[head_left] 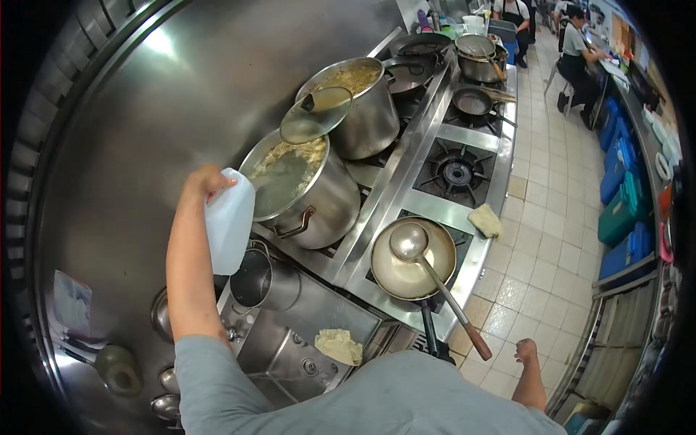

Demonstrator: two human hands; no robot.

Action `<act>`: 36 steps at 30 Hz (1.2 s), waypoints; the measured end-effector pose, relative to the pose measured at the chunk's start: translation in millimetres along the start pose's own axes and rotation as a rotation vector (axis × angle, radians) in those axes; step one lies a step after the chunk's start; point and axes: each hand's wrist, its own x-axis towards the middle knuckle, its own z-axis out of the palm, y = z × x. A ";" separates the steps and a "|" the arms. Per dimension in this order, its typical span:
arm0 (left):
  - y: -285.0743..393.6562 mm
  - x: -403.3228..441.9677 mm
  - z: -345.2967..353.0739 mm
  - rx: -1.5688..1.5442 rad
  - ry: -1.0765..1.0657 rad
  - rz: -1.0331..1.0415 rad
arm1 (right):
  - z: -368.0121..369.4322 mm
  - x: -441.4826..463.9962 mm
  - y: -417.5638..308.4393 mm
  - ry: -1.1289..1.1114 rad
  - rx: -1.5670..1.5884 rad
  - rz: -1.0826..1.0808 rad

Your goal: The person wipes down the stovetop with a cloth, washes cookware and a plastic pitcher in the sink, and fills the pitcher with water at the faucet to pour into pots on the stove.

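Note:
My left hand point(205, 179) is wrapped round the top of a translucent white plastic jug point(230, 228), held beside the rim of a large stockpot point(326, 217). Cloudy liquid with pale pieces fills that pot; whether anything flows from the jug I cannot tell. A glass lid point(317, 116) leans between this pot and a second stockpot point(370, 119) behind it. Low on the right, my right hand point(527, 351) hangs over the floor, fingers curled and nothing visible in them. Nearest to it is a ladle point(435, 272) with a wooden handle, resting across a pan point(378, 264).
Below the jug stand a smaller metal pot point(284, 286) and a sink point(272, 355) with a cloth point(338, 346). A bare burner point(457, 172), a frying pan point(473, 101) and another cloth point(485, 220) line the stove. Blue bins point(618, 167) flank the tiled aisle; people point(576, 58) work farther back.

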 end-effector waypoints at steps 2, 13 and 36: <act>7.8 0.9 -1.9 0.029 -0.010 -0.013 | 6.9 39.3 27.3 -0.077 -0.145 -0.159; 26.0 21.1 3.6 0.140 0.018 -0.064 | 3.1 80.3 83.9 -0.251 -0.137 0.088; -167.0 -182.5 114.6 -1.438 0.651 0.200 | 30.6 -61.7 10.9 0.037 -0.484 -0.066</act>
